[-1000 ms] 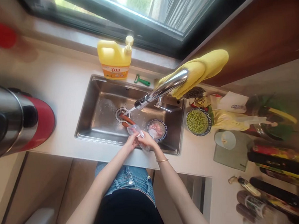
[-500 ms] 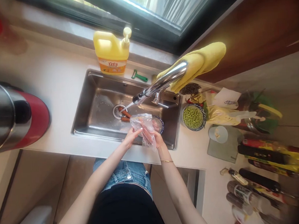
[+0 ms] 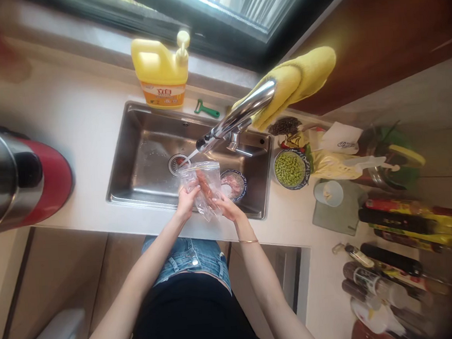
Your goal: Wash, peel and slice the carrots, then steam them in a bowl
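Note:
Both hands hold a clear plastic zip bag (image 3: 210,171) over the front of the sink. My left hand (image 3: 187,197) grips its left side, and my right hand (image 3: 225,204) pinches its lower right side. Inside the bag lies a long reddish-brown piece, perhaps a sausage (image 3: 204,185). Behind the bag, water runs from the faucet (image 3: 241,111) toward the drain (image 3: 177,162), where reddish pieces are mostly hidden by the bag. To the right of the bag, a patterned bowl (image 3: 244,189) with pinkish meat in it sits in the sink.
The steel sink (image 3: 132,160) is set into a white counter. Behind it stand a yellow detergent jug (image 3: 161,73) and a green peeler (image 3: 207,109). A yellow cloth (image 3: 305,81) drapes the faucet. Green beans in a bowl (image 3: 291,170) and several bottles (image 3: 391,269) line the right; a red-and-steel appliance (image 3: 48,176) stands left.
The bag and both hands have shifted left, toward the drain. The bowl of meat is now more visible, while the reddish-brown sticks near the drain are largely covered by the bag.

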The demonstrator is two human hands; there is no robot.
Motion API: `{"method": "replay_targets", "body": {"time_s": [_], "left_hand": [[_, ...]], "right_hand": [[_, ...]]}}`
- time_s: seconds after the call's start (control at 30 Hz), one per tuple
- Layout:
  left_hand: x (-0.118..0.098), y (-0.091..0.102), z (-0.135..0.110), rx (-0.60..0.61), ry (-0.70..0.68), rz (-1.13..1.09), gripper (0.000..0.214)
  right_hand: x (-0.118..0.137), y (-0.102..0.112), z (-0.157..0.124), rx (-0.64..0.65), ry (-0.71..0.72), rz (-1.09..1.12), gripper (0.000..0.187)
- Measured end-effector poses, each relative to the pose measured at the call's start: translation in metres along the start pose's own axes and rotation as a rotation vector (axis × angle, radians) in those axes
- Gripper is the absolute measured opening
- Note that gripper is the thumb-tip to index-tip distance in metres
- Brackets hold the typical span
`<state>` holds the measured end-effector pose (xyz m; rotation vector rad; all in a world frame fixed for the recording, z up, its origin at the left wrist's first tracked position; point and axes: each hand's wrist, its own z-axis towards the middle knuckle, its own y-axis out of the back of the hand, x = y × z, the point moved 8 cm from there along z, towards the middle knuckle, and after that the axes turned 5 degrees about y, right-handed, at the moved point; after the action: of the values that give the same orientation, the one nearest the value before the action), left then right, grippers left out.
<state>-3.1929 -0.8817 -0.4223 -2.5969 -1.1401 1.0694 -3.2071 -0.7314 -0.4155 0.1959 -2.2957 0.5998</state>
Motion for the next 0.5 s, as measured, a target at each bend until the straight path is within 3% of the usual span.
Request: {"method": "replay_targets", "body": {"time_s": [0.07, 0.27, 0.43, 0.5], "left_hand": [[0.003, 0.003, 0.0, -0.005, 0.013, 0.014, 0.047], [0.016, -0.007, -0.005, 0.117, 0.117, -0.099, 0.06], [0.052, -0.01, 0.009, 0.144, 0.37, -0.224, 0.029], [0.06, -0.007, 0.019, 0.131, 0.369, -0.261, 0.021]], "right_hand": [[0.0, -0.001, -0.007, -0.011, 0.015, -0.134, 0.083], [0.006, -0.004, -0.03, 0.058, 0.089, -0.346, 0.088], [0.023, -0.009, -0.023, 0.06, 0.153, -0.678, 0.069], [0.024, -0.011, -0.012, 0.039, 0.124, -0.831, 0.063]]}}
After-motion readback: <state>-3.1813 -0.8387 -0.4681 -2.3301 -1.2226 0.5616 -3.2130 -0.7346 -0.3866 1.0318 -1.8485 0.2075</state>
